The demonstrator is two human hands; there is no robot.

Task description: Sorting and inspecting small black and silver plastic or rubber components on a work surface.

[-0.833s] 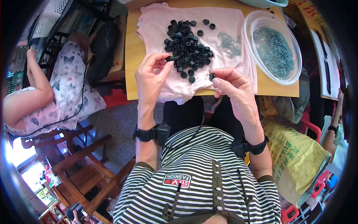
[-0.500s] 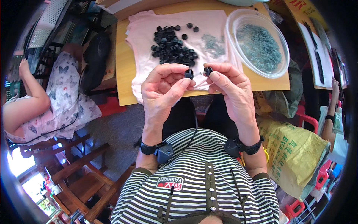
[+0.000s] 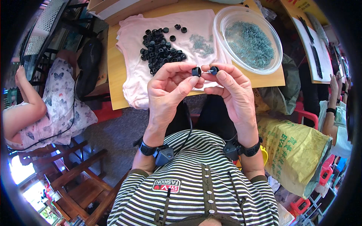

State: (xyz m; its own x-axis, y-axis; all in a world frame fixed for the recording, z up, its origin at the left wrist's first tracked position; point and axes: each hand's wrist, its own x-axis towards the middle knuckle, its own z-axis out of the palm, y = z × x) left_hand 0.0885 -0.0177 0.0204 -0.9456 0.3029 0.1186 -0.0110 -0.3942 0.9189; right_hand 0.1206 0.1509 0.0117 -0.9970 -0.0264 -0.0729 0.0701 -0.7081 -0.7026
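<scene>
Two-handed, holds small parts up close together, just in front of the near edge of the bench (image 3: 116,87). With the left hand (image 3: 167,86), pinches a black cap (image 3: 196,72) between thumb and fingers, grip firmly closed around it, hollow end turned toward the right. With the right hand (image 3: 236,89), grasps a small black part (image 3: 214,70) between thumb and forefinger, grip likewise closed. Between both, just beside the hollow end, a thin metal piece (image 3: 206,72), reaching leftward from the small black part; too small to tell whether touching the black cap.

Beyond the hands, spread over the bench, a pink cloth (image 3: 130,64), rumpled and hanging a little over the near edge. On the pink cloth, a heap of black caps (image 3: 160,49), left of centre, with a few loose ones near its far right side. Farther right, also on the cloth, a thin scatter of metal bits (image 3: 201,45). At the right end of the bench, a round clear tub (image 3: 216,32), holding a thick pile of grey metal pieces (image 3: 252,45). At the far left corner, a cardboard box (image 3: 124,9). Below the bench, to the right, a yellow sack (image 3: 290,147).
</scene>
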